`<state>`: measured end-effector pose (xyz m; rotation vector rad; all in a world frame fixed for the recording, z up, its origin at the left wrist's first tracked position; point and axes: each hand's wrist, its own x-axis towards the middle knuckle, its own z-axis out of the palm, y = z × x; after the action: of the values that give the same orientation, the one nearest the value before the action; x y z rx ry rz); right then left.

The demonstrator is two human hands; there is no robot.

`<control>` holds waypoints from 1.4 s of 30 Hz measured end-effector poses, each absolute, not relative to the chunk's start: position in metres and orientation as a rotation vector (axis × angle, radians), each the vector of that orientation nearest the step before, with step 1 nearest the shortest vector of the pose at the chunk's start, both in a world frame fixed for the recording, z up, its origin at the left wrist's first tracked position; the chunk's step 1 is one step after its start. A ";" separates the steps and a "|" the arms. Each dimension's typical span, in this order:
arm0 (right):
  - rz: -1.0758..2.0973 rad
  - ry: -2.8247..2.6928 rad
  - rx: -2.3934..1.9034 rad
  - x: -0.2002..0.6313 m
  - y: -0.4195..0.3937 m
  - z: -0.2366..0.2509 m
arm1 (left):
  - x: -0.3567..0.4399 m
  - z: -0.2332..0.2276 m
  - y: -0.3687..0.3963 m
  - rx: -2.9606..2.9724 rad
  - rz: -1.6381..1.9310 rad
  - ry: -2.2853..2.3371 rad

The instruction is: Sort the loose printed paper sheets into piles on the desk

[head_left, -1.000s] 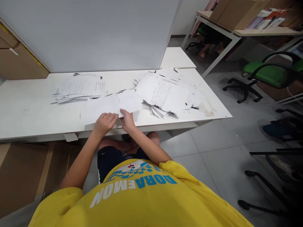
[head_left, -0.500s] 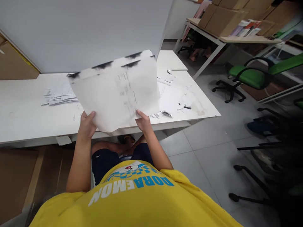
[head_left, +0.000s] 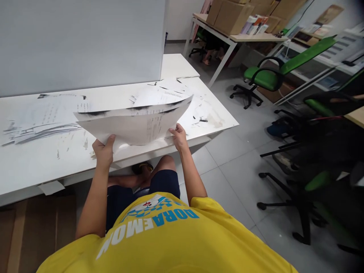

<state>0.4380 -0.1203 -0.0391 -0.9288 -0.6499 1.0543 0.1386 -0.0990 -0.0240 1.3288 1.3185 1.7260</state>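
Sheets point(head_left: 136, 123) hung above the desk point(head_left: 36, 159) edge, left hand point(head_left: 104, 151) clamped at seven o'clock, right hand point(head_left: 179, 135) at four; I judged level, even grips would prevent slipping.

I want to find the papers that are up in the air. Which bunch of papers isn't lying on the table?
The bunch held by the left hand and right hand: the held sheets. The left pile and right pile lie flat.
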 end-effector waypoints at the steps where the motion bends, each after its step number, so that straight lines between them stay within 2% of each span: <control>1: 1.042 -0.695 -0.956 0.439 -0.120 -0.041 | 0.140 -0.024 -0.099 1.326 1.723 1.314; 9: 0.899 -1.023 -1.315 0.469 -0.130 -0.057 | 0.133 -0.038 -0.099 1.367 1.463 1.056; 14: 0.905 -1.131 -1.280 0.477 -0.131 -0.067 | 0.139 -0.049 -0.095 1.385 1.369 1.094; 19: 0.820 -1.126 -1.308 0.477 -0.131 -0.074 | 0.159 -0.033 -0.088 1.324 1.449 0.960; 24: 0.800 -1.066 -1.285 0.479 -0.132 -0.071 | 0.165 -0.014 -0.081 1.457 1.368 0.933; 36: 0.838 -1.051 -1.132 0.475 -0.136 -0.054 | 0.164 -0.029 -0.088 1.553 1.637 0.876; 42: 0.861 -1.046 -1.043 0.482 -0.130 -0.048 | 0.180 -0.038 -0.089 1.476 1.907 1.058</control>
<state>0.4824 -0.1296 -0.0482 -1.0432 -1.0460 0.8606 0.1797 -0.0894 -0.0376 1.4761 1.0576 1.9067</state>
